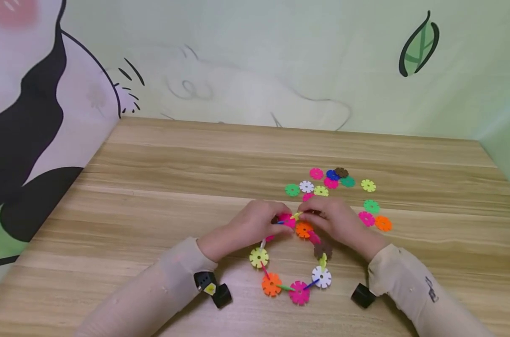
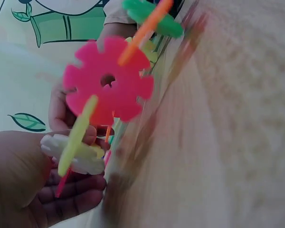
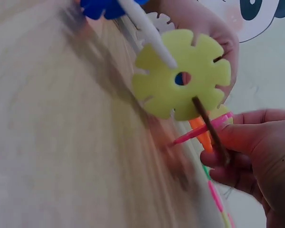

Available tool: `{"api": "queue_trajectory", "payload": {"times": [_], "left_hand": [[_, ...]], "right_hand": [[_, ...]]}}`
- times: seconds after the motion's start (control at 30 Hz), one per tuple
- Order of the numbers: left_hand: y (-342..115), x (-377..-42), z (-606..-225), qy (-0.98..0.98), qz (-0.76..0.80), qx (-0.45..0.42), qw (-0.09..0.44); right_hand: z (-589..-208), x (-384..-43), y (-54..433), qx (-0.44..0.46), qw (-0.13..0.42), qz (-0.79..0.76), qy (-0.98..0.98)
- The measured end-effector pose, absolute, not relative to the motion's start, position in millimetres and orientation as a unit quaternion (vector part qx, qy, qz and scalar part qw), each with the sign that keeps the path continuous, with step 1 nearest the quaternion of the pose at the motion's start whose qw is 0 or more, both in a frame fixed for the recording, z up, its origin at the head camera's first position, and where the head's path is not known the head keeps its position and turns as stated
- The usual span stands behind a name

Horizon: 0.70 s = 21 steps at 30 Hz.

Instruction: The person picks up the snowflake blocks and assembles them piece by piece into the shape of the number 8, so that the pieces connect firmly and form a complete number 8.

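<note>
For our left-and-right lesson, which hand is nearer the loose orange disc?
Right. The right hand is just left of the loose orange disc; the left hand is farther left.

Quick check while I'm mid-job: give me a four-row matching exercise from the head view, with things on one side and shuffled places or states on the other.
Things
1. Right hand
2. Near white disc
3. Loose brown disc
4. Loose orange disc

Places or states
A. In the far cluster, beside a loose blue disc
B. Linked by an edge-on blue disc to the chained pink disc
C. Just right of a loose pink disc
D. Pinching a yellow disc

Pairs: 1-D, 2-B, 3-A, 4-C
</note>
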<state>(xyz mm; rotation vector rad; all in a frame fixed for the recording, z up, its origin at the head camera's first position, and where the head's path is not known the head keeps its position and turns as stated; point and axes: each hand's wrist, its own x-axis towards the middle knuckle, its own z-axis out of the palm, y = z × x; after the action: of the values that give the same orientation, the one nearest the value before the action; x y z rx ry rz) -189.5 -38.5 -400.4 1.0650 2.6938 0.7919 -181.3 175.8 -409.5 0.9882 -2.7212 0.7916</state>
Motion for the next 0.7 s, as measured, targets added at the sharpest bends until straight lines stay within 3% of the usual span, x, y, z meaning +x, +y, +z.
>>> {"api": "queue_trajectory", "payload": {"times": [0.3, 0.7], "left_hand": [[-39, -192, -399, 0.924, 0.217, 0.305, 0.074], [-38, -193, -401, 0.917, 0.222, 0.332, 0.023]], "right_hand": [[-393, -174, 170, 0.212, -0.010, 0.236, -0.948], [-385, -157, 157, 0.208, -0.041, 0.136, -0.968]]}}
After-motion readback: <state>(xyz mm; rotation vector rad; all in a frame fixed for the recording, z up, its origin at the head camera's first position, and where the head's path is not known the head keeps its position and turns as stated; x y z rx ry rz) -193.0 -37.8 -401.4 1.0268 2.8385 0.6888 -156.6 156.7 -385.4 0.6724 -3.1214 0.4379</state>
